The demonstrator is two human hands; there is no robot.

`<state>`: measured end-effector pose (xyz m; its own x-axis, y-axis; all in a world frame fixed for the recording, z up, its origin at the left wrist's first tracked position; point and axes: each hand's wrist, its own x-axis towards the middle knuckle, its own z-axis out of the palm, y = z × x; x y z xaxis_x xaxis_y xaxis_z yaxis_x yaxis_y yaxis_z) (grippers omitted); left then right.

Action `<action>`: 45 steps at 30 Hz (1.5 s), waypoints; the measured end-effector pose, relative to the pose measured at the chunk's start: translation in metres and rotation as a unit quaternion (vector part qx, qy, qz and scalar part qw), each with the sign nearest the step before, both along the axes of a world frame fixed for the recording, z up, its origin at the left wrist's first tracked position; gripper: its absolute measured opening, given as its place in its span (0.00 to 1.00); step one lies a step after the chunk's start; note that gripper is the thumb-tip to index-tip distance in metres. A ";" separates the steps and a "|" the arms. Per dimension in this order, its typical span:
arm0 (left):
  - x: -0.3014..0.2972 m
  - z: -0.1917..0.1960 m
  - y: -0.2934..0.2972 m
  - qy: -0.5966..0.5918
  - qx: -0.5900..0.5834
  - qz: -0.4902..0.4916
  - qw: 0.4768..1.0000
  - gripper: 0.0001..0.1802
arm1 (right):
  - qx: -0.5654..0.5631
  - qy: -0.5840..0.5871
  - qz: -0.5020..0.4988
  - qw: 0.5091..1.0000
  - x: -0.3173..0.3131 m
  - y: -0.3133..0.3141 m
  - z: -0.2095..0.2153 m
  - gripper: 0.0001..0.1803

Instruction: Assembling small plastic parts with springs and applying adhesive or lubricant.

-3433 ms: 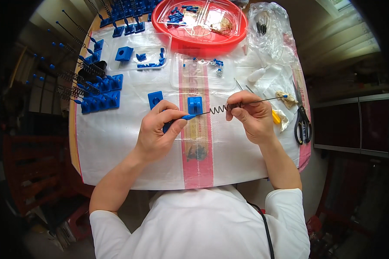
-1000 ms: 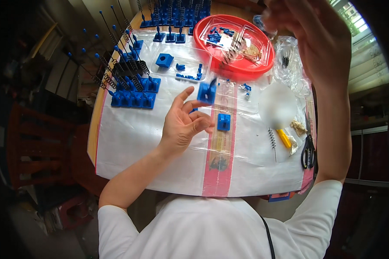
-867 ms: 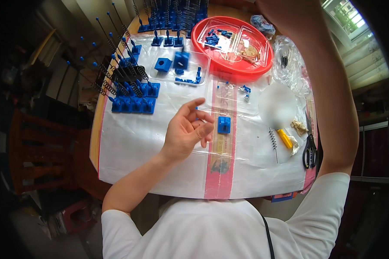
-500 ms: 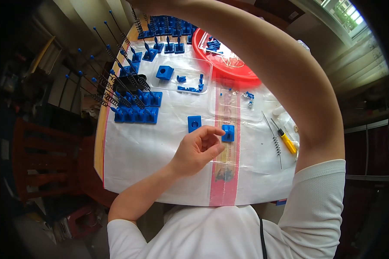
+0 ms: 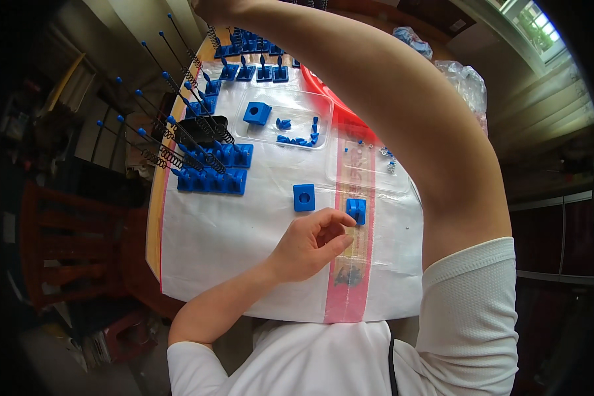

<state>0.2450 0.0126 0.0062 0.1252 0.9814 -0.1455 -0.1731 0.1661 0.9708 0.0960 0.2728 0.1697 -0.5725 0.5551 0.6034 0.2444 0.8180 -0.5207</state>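
Observation:
My left hand (image 5: 310, 247) hovers low over the white table cover, fingers loosely curled, thumb and forefinger apart with nothing between them. By its forefinger tip is a small blue plastic piece (image 5: 356, 211) with a raised ridge; whether they touch I cannot tell. Just beyond the hand is a flat blue block with a round hole (image 5: 303, 198). My right arm stretches across to the far left, where my right hand (image 5: 221, 8) is cut off by the upper edge, its fingers out of sight. Nearby rise black coil springs with blue tips (image 5: 211, 160) on blue stands (image 5: 211, 181).
A clear shallow tray (image 5: 244, 135) holds a blue cube (image 5: 257, 113) and small blue bits (image 5: 297, 140). Beyond my right arm a red basin (image 5: 327, 92) is partly hidden. Tiny parts (image 5: 389, 158) lie at the right, and plastic bags (image 5: 465, 82) at the far right.
My right arm has swung a little inward, now covering the yellow-handled screwdriver and loose spring seen before. The view has shifted slightly; my left hand keeps its pose.

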 end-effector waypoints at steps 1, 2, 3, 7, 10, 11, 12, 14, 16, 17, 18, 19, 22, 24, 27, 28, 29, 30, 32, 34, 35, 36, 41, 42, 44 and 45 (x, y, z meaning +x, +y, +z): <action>0.000 0.000 0.001 0.008 0.000 -0.003 1.000 0.13 | -0.010 -0.011 -0.001 1.000 0.000 0.001 0.000 0.08; 0.000 0.000 0.001 0.007 -0.001 -0.003 1.000 0.13 | -0.020 -0.022 -0.002 1.000 -0.001 0.002 0.000 0.08; 0.000 0.001 0.001 0.006 -0.001 -0.002 1.000 0.13 | -0.021 -0.025 -0.004 0.999 -0.002 0.002 -0.001 0.07; 0.004 0.002 0.002 -0.011 0.029 0.030 0.999 0.10 | -0.024 -0.029 -0.012 0.999 -0.005 0.005 -0.003 0.07; 0.000 0.001 0.001 -0.011 0.007 0.003 1.000 0.12 | -0.027 -0.026 -0.019 0.999 -0.008 0.007 -0.003 0.07; 0.000 0.001 0.001 -0.013 0.007 0.003 1.000 0.12 | -0.028 -0.025 -0.022 0.999 -0.009 0.007 -0.003 0.08; 0.000 0.002 0.002 -0.015 0.006 0.002 1.000 0.13 | -0.027 -0.023 -0.024 0.999 -0.009 0.008 -0.003 0.08; 0.000 0.002 0.002 -0.014 0.005 0.000 1.000 0.13 | -0.026 -0.021 -0.026 0.999 -0.010 0.009 -0.004 0.08; -0.001 0.002 0.002 -0.009 0.007 0.001 1.000 0.13 | -0.031 -0.036 -0.026 0.999 -0.008 0.008 -0.004 0.08; -0.001 0.002 0.002 -0.009 0.005 0.003 1.000 0.13 | -0.033 -0.043 -0.025 0.998 -0.007 0.007 -0.004 0.08; -0.001 0.001 0.002 -0.009 0.004 0.005 1.000 0.12 | -0.035 -0.045 -0.024 0.998 -0.006 0.005 -0.003 0.08; -0.001 0.001 0.001 -0.009 0.001 0.009 1.000 0.12 | -0.039 -0.046 -0.022 0.998 -0.005 0.004 -0.003 0.08; -0.003 -0.001 -0.001 -0.001 0.006 0.013 1.000 0.12 | -0.040 -0.065 -0.021 0.997 -0.010 0.000 0.000 0.08; -0.002 0.001 -0.002 -0.007 0.009 0.012 1.000 0.12 | -0.040 -0.079 -0.030 0.996 -0.010 0.001 0.004 0.08; -0.001 0.004 0.000 -0.006 0.009 0.007 1.000 0.12 | 0.041 -0.040 -0.096 0.994 -0.023 0.018 -0.012 0.09; 0.007 0.006 0.011 -0.007 0.014 -0.028 0.999 0.12 | 0.136 0.000 -0.184 0.973 -0.034 0.069 -0.043 0.09; 0.004 0.003 0.010 -0.009 0.009 -0.020 1.000 0.12 | 0.130 0.001 -0.177 0.976 -0.044 0.068 -0.048 0.09; 0.003 0.001 0.010 -0.009 0.007 -0.018 1.000 0.12 | 0.127 0.003 -0.176 0.976 -0.046 0.068 -0.049 0.09; -0.005 -0.002 -0.004 -0.008 0.003 0.022 1.000 0.12 | -0.064 -0.078 -0.032 0.994 -0.012 -0.006 0.011 0.09; -0.001 0.000 0.000 -0.008 0.010 0.004 1.000 0.12 | -0.026 -0.027 -0.029 0.999 0.005 -0.008 0.017 0.09; 0.000 0.001 0.001 -0.010 0.014 -0.002 1.000 0.12 | -0.007 -0.003 -0.026 1.000 0.011 -0.009 0.019 0.10; 0.001 0.001 0.002 -0.012 0.017 -0.009 1.000 0.12 | -0.017 -0.025 -0.019 0.999 0.016 -0.012 0.021 0.10; -0.002 0.001 0.000 -0.006 0.020 0.008 1.000 0.12 | -0.081 -0.120 0.039 0.989 -0.007 -0.031 0.012 0.12; -0.003 0.002 -0.001 -0.008 0.019 0.009 1.000 0.12 | -0.099 -0.135 0.043 0.985 -0.012 -0.034 0.009 0.13; -0.003 0.004 0.001 -0.007 0.018 0.002 1.000 0.12 | -0.113 -0.136 0.046 0.983 -0.019 -0.025 0.003 0.14; -0.003 0.004 0.001 -0.004 0.017 0.001 1.000 0.12 | -0.127 -0.140 0.049 0.981 -0.023 -0.020 0.000 0.13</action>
